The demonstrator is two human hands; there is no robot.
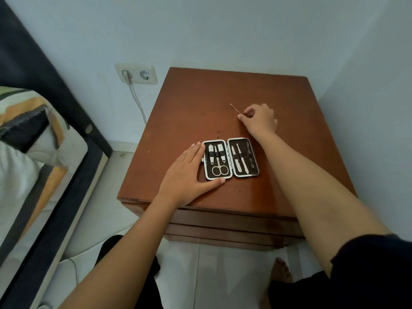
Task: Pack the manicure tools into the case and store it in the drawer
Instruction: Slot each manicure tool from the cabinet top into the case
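An open manicure case (230, 176) with a white rim and dark lining lies flat on the brown nightstand (196, 103). Its left half holds clippers and small scissors (219, 169); its right half holds several slim metal tools. My left hand (188, 172) rests flat against the case's left edge, thumb at the lower corner. Beyond the case, my right hand (258, 118) pinches one end of a thin metal pick (234, 108), which points up and left just above the wood.
Closed drawer fronts (223, 228) run below the nightstand's front edge. A wall socket (136, 73) with a white cable is at the left. A bed with a patterned cover (29, 134) stands at the far left. My bare foot (281, 270) is on the tiled floor.
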